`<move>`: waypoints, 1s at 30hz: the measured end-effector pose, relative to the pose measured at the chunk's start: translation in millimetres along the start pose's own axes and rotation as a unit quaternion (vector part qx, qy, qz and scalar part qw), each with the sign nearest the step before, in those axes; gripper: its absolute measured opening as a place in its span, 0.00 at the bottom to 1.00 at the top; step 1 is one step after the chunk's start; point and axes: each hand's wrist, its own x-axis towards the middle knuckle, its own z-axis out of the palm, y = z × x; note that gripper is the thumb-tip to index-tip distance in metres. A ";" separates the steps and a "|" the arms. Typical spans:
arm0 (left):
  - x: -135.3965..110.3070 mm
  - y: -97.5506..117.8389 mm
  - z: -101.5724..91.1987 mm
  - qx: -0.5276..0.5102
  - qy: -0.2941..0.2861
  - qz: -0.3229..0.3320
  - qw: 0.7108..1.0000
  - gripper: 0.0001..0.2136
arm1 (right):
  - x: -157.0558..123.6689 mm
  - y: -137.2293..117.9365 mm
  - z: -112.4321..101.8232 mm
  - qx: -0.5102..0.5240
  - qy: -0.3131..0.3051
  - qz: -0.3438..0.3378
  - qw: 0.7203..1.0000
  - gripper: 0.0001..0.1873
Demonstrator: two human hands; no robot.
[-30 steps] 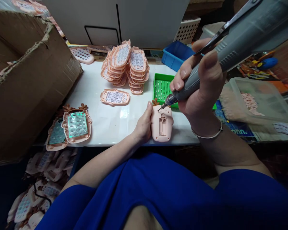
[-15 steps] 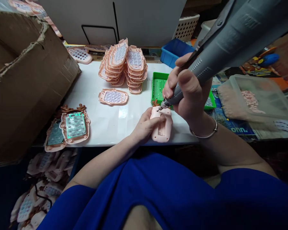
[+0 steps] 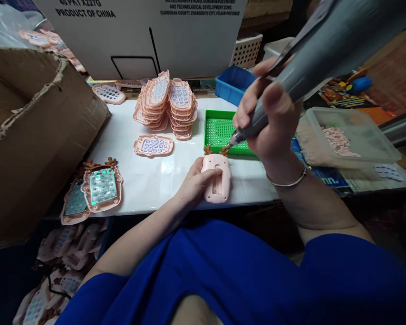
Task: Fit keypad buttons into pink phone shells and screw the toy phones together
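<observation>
My left hand [image 3: 199, 183] grips a pale pink toy phone [image 3: 219, 183], back side up, its thumb lying across the back near the battery recess. Two brown antlers [image 3: 209, 150] stick out of the phone's far end. In my right hand [image 3: 270, 113] is a grey electric screwdriver [image 3: 311, 67], slanting down to the left. Its bit points at the right antler, above the phone; whether they touch I cannot tell. Just behind lies a green perforated tray [image 3: 219, 128], partly covered by the screwdriver and hand.
Stacked pink shells with keypads [image 3: 181, 108] stand mid-table, a single shell [image 3: 154, 146] before them. Two shells with circuit boards [image 3: 103, 186] lie left, beside a cardboard box [image 3: 67, 135]. A blue bin [image 3: 233, 85] stands behind, a clear tub [image 3: 358, 135] right. Finished-looking toys [image 3: 67, 248] fill a lower container.
The screwdriver's bit has come off the phone's upper back and shifted to the far end by the antler. My left hand still grips the phone. The whole view has shifted somewhat.
</observation>
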 end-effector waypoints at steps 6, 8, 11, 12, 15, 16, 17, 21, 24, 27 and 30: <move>-31.4 2.5 -16.5 -0.030 -0.064 -0.119 0.990 0.22 | 15.8 30.6 -45.8 -0.169 0.096 -0.017 0.981 0.26; -39.9 -1.5 -20.9 -0.046 -0.103 -0.169 0.979 0.22 | 15.7 44.3 -56.9 -0.190 0.125 0.006 0.974 0.31; -46.0 -8.2 -23.3 -0.068 -0.155 -0.237 0.957 0.24 | 14.3 55.8 -63.7 -0.207 0.138 0.004 0.968 0.33; -46.2 -9.6 -23.2 -0.077 -0.167 -0.247 0.951 0.25 | 13.9 57.4 -64.2 -0.211 0.135 0.000 0.968 0.32; -42.4 -9.0 -21.0 -0.112 -0.181 -0.216 0.953 0.24 | 13.7 59.3 -65.1 -0.232 0.135 -0.005 0.963 0.30; -39.8 -7.3 -20.0 -0.121 -0.174 -0.190 0.959 0.23 | 13.9 59.7 -65.6 -0.242 0.136 -0.005 0.961 0.29; -36.7 -5.0 -19.1 -0.126 -0.160 -0.159 0.966 0.22 | 14.1 60.2 -66.2 -0.250 0.136 -0.006 0.959 0.28; -20.9 4.3 -17.1 -0.123 -0.085 -0.052 0.987 0.21 | 14.8 62.7 -67.9 -0.230 0.127 -0.032 0.964 0.26; -10.1 5.8 -17.0 -0.141 -0.029 -0.015 0.989 0.22 | 13.6 64.3 -68.3 -0.219 0.123 -0.025 0.968 0.24; -3.7 3.4 -17.1 -0.174 0.017 -0.005 0.985 0.25 | 11.0 66.4 -71.2 -0.213 0.121 0.001 0.969 0.22; -1.3 1.3 -16.7 -0.192 0.034 -0.010 0.981 0.25 | 9.2 70.1 -76.7 -0.213 0.112 0.031 0.970 0.22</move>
